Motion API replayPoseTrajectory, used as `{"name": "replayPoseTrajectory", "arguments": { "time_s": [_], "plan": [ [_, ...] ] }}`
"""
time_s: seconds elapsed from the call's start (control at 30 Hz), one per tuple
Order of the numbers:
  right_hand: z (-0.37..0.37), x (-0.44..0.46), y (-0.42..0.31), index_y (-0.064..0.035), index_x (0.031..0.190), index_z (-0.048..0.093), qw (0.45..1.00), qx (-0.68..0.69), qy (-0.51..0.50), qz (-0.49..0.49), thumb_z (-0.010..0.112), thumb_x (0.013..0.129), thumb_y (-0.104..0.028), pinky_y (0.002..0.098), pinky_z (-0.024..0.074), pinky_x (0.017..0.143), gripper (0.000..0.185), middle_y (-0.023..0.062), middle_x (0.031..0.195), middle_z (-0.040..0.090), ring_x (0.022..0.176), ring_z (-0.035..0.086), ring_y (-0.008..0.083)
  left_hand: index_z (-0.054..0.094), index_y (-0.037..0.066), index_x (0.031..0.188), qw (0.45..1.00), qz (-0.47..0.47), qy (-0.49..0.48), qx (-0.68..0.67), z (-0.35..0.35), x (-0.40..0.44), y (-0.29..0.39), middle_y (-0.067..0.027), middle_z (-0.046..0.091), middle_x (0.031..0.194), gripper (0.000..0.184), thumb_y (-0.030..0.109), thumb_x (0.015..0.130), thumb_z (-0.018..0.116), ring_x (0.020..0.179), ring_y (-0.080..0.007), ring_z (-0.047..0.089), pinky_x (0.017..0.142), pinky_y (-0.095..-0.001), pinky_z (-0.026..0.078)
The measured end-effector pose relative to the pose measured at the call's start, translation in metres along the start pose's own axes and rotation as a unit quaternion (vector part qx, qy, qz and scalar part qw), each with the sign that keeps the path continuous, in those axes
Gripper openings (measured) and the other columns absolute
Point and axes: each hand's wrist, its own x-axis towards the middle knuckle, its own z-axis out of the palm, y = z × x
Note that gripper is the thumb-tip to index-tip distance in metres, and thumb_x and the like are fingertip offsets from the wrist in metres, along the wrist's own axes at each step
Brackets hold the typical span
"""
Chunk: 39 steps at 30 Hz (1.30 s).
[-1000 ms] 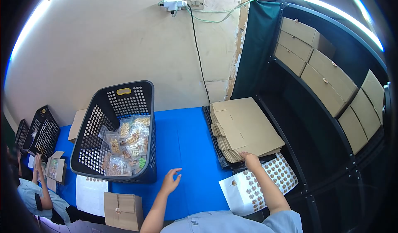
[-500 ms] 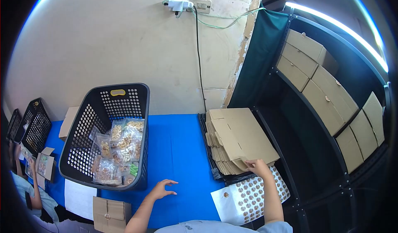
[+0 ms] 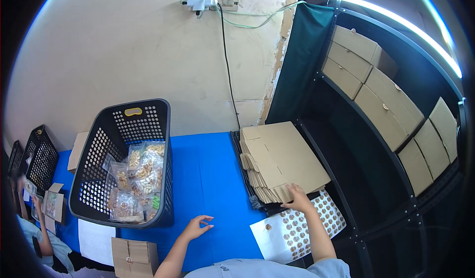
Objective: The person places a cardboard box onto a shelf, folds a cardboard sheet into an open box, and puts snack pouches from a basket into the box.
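Blue cloth (image 3: 208,179) covers the table, running back to a pale wall (image 3: 123,55) well beyond my reach. On it, just beyond and to the left of my right hand (image 3: 296,199), lies the stack of flattened cartons (image 3: 284,154). Its long axis slants from far left of that hand toward the near right, so my fingertips meet it at the near edge. My right hand is clearly the nearer one; its fingers reach over the top sheet, thumb lower and apart, but whether they pinch cardboard I cannot tell. My left hand (image 3: 200,226) hangs over the cloth, fingers loosely curved, holding nothing.

Under my right forearm spreads a sheet of round stickers (image 3: 292,231); their print is too small to read. Beyond my left hand, to its left, stands a perforated basket (image 3: 167,184) of clear packets (image 3: 143,179), with a folded carton (image 3: 132,258) nearer me. Boxes (image 3: 383,105) fill shelving far right. My palm hides part of the stack's edge, and the dark rim of the view cuts off another person (image 3: 44,233) at far left.
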Motion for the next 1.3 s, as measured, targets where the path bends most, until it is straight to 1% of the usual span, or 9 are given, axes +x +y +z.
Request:
{"name": "replayPoseTrajectory", "arguments": {
  "time_s": [0.13,0.3,0.63,0.73,0.8,0.87,1.0,1.1,1.3],
  "plan": [
    [0.006,-0.005,-0.005,-0.0102,0.133,0.052,0.992,-0.113,-0.005,-0.061,0.08,0.067,-0.023,0.0398,0.0353,0.108,0.073,0.0205,0.14,0.045,0.131,0.04,0.0384,0.063,0.012,0.12,1.0,0.005,-0.008,-0.002,0.005,0.001,0.002,-0.0098,0.063,0.119,0.042,0.023,0.081,0.074,0.099,-0.0224,0.065,0.088,-0.0385,0.05],
    [-0.005,-0.002,0.005,-0.0049,0.109,0.069,0.995,0.046,0.066,-0.063,0.064,0.077,0.001,0.035,0.0469,0.097,0.032,0.0151,0.114,0.065,0.109,0.062,0.0285,0.063,0.012,0.12,1.0,0.02,-0.015,0.018,0.001,-0.003,0.011,-0.0099,0.062,0.12,0.042,0.021,0.08,0.075,0.099,-0.0224,0.064,0.086,-0.0369,0.052],
    [-0.029,-0.001,-0.069,-0.0035,0.104,0.068,0.95,0.027,0.274,-0.144,0.058,0.078,0.007,0.0393,0.0516,0.085,0.03,0.0165,0.101,0.069,0.096,0.065,0.0323,0.063,0.009,0.119,0.997,-0.019,0.007,-0.068,0.025,0.028,0.008,-0.0106,0.065,0.113,0.033,0.029,0.092,0.062,0.099,-0.0213,0.064,0.089,-0.0371,0.049],
    [0.002,-0.005,-0.114,-0.0069,0.099,0.067,0.933,-0.007,0.264,-0.243,0.06,0.075,0.002,0.0381,0.0536,0.076,0.027,0.0088,0.095,0.07,0.085,0.065,0.0275,0.057,0.008,0.125,0.982,0.003,-0.018,-0.187,0.044,0.049,0.019,-0.0132,0.06,0.12,0.043,0.039,0.095,0.055,0.102,-0.0234,0.062,0.091,-0.0385,0.047],
    [0.03,-0.02,-0.145,-0.009,0.097,0.067,0.93,0.032,0.202,-0.304,0.062,0.072,0.003,0.0352,0.0532,0.076,0.028,0.0052,0.098,0.07,0.085,0.065,0.0234,0.045,0.006,0.135,0.887,-0.073,-0.011,-0.455,0.048,0.06,0.039,-0.0166,0.051,0.132,0.058,0.048,0.096,0.049,0.109,-0.0272,0.058,0.09,-0.0387,0.047],
    [0.055,-0.047,-0.169,-0.0107,0.102,0.066,0.929,0.056,0.122,-0.346,0.062,0.07,0.001,0.0335,0.0546,0.073,0.034,0.0036,0.103,0.069,0.088,0.065,0.0219,0.036,0.007,0.141,0.824,-0.093,0.071,-0.554,0.044,0.069,0.051,-0.0179,0.04,0.141,0.068,0.053,0.093,0.051,0.115,-0.0308,0.054,0.094,-0.0432,0.046],
    [0.105,-0.092,-0.183,-0.0087,0.113,0.064,0.918,0.041,0.043,-0.391,0.063,0.073,-0.003,0.0314,0.0539,0.082,0.04,0.003,0.111,0.067,0.097,0.063,0.0208,0.043,0.002,0.134,0.826,-0.127,-0.014,-0.549,0.023,0.097,-0.03,-0.0166,0.053,0.13,0.051,0.025,0.092,0.062,0.117,-0.0282,0.055,0.1,-0.0426,0.045],
    [0.109,-0.103,-0.187,-0.0072,0.117,0.063,0.904,0.08,0.002,-0.42,0.065,0.076,-0.007,0.0319,0.0528,0.085,0.041,0.0046,0.111,0.066,0.099,0.062,0.023,0.046,0.0,0.132,0.855,-0.169,0.028,-0.489,0.026,0.076,-0.032,-0.015,0.058,0.125,0.045,0.016,0.092,0.061,0.119,-0.0259,0.055,0.1,-0.0399,0.045],
    [0.115,-0.108,-0.184,-0.0041,0.119,0.06,0.919,0.125,-0.066,-0.369,0.062,0.084,-0.009,0.04,0.0448,0.098,0.035,0.0116,0.126,0.057,0.115,0.053,0.029,0.048,-0.002,0.131,0.858,-0.078,0.11,-0.495,0.009,0.065,0.008,-0.0142,0.058,0.127,0.048,0.016,0.09,0.065,0.116,-0.0247,0.056,0.098,-0.0381,0.045]
  ]
}}
